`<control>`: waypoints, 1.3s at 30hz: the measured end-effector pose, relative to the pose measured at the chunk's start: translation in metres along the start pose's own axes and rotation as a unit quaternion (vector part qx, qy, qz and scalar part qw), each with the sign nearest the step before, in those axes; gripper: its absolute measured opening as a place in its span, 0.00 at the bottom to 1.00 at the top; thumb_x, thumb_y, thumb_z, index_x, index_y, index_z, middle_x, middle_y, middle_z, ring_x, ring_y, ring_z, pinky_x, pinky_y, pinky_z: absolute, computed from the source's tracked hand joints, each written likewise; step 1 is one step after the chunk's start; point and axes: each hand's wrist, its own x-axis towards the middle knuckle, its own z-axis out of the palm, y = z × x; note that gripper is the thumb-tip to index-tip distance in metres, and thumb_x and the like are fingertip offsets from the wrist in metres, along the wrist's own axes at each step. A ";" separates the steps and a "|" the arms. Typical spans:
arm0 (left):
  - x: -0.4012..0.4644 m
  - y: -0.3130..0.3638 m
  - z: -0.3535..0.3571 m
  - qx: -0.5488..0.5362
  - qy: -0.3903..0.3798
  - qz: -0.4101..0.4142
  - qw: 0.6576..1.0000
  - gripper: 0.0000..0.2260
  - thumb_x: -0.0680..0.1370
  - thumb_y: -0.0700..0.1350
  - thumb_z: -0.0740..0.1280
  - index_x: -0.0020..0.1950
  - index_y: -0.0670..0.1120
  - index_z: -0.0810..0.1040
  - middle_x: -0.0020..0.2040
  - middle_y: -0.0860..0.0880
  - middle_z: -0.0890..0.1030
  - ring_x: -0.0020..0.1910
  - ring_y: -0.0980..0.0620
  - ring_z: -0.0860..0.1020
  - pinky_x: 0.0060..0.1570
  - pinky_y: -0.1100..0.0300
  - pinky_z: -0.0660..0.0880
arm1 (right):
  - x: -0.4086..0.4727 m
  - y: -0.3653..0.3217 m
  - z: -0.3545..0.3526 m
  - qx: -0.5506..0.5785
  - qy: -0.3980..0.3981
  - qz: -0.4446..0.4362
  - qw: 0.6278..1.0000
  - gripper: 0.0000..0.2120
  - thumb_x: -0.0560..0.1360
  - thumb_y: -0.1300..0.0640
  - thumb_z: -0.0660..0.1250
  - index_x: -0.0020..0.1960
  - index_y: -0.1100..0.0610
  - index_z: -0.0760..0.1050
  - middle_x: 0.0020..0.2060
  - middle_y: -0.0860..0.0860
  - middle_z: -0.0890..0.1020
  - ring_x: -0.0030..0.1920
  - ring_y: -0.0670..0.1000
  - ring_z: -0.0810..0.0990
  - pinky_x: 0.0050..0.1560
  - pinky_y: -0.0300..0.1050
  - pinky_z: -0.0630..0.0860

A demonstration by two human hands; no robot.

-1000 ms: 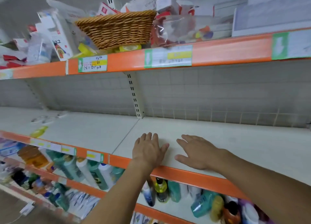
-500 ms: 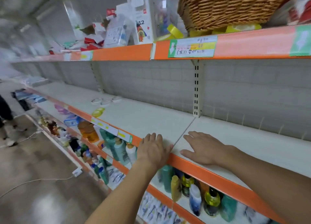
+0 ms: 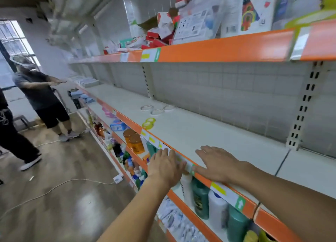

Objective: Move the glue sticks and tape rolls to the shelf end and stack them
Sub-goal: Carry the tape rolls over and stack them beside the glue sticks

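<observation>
Your left hand (image 3: 166, 169) hangs flat and empty just off the orange front edge of the shelf (image 3: 200, 130), fingers straight, and your right hand (image 3: 216, 164) lies flat on the shelf board near that edge, fingers spread and holding nothing. The two are side by side with a small gap between them. Further left along the same shelf sit the tape rolls: three clear rolls (image 3: 157, 109) lying flat toward the back, near one another, and two yellow-green rolls (image 3: 149, 123) touching at the front edge. No glue sticks can be picked out; any on this shelf are too small or blurred to tell. Below your hands the lower shelf holds bottles (image 3: 200, 196), and the top shelf carries boxes (image 3: 160, 32). Two people (image 3: 41, 96) stand on the floor to the far left. By the look of it you are at the start, with nothing gathered yet. The next move calls for stepping or reaching left to the yellow-green rolls, the nearest, and gripping one or both. Mind they lie right at the lip and could slide off.
</observation>
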 end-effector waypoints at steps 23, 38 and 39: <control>0.287 -0.228 0.008 -0.055 0.010 0.057 0.997 0.16 0.78 0.46 0.59 0.65 0.44 0.68 0.66 0.45 0.73 0.66 0.45 0.70 0.66 0.54 0.66 | 0.337 -0.111 -0.014 0.163 0.076 0.163 0.970 0.33 0.75 0.31 0.60 0.64 0.58 0.71 0.59 0.55 0.75 0.60 0.57 0.75 0.56 0.50 0.73; 0.378 -0.259 0.033 -0.083 -0.098 0.315 0.940 0.33 0.78 0.45 0.66 0.80 0.48 0.54 0.79 0.48 0.58 0.76 0.48 0.60 0.73 0.54 0.59 | 0.385 -0.143 -0.012 0.211 0.061 0.292 0.931 0.24 0.68 0.40 0.75 0.52 0.58 0.77 0.47 0.54 0.77 0.54 0.55 0.80 0.46 0.41 0.70; 0.380 -0.257 0.033 -0.090 -0.099 0.321 0.938 0.31 0.79 0.44 0.64 0.80 0.49 0.55 0.79 0.49 0.58 0.76 0.48 0.59 0.73 0.54 0.59 | 0.383 -0.143 -0.013 0.208 0.065 0.296 0.930 0.23 0.69 0.41 0.75 0.51 0.58 0.78 0.45 0.54 0.78 0.53 0.55 0.80 0.45 0.41 0.69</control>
